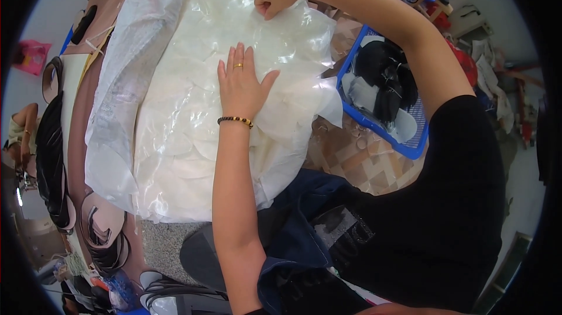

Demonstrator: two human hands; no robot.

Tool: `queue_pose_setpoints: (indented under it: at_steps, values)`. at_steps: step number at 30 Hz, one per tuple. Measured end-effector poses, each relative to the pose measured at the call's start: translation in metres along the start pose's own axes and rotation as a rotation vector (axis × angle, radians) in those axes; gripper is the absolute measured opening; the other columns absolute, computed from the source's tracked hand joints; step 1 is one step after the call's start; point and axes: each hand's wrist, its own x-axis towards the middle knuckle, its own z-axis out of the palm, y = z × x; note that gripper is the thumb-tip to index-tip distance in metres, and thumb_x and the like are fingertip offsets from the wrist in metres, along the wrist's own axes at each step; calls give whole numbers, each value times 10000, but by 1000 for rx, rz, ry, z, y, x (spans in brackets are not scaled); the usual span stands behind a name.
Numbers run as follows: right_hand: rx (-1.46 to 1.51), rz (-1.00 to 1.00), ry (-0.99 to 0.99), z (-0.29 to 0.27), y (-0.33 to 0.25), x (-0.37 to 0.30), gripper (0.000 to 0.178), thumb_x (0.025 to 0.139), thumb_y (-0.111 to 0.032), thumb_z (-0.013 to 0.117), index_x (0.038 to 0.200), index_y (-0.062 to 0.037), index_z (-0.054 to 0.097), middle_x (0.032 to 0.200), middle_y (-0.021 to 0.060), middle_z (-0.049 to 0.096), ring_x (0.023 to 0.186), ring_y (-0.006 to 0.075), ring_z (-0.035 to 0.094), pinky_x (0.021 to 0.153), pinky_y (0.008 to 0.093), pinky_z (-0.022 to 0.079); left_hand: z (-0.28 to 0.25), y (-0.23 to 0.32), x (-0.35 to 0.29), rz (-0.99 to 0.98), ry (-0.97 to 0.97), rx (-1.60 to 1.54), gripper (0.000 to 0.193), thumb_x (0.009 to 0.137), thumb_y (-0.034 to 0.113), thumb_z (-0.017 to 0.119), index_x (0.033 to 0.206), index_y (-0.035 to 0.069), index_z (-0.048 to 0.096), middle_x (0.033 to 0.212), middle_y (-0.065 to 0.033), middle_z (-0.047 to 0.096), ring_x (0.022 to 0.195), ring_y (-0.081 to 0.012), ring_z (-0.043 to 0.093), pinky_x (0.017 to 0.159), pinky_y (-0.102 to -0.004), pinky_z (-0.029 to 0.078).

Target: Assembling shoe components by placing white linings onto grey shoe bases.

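A wide heap of glossy, cream-white translucent sheets (181, 110) fills the middle of the view, overlapping and uneven at the edges. My left hand (241, 84) lies flat on it, palm down, fingers stretched out and thumb apart; it wears a ring and a beaded bracelet. Farther off, near the heap's far edge, my right hand (275, 2) reaches across from the right with its fingers curled closed against the sheets. What those fingers pinch, if anything, is hidden. Along the left of the heap runs a crumpled whitish plastic wrap (132, 63).
A blue plastic basket (366, 119) with black and pale grey flat pieces stands on the patterned floor (363, 163) at right. Bundled black strips (51, 163) lie along the left, near another person's arm (26, 125). A grey speckled surface (164, 242) shows at the heap's near edge.
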Motion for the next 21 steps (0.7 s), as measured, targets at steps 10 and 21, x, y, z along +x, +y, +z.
queue_pose_setpoints:
  at_steps: [10, 21]
  values:
    - [-433, -149, 300, 28, -48, -71, 94, 884, -81, 589, 956, -28, 562, 976, 136, 580, 1006, 287, 578, 841, 364, 472, -7, 2, 2, -29, -40, -20, 739, 855, 503, 611, 1376, 7, 442, 1494, -167, 363, 1415, -287, 280, 1159, -464, 172]
    - [-365, 82, 535, 56, -61, -48, 69, 881, -109, 579, 929, -59, 577, 933, 94, 585, 969, 265, 590, 818, 379, 485, -3, 5, 2, -27, -21, -14, 747, 844, 509, 618, 1376, 17, 439, 1492, -155, 369, 1418, -274, 277, 1163, -452, 172]
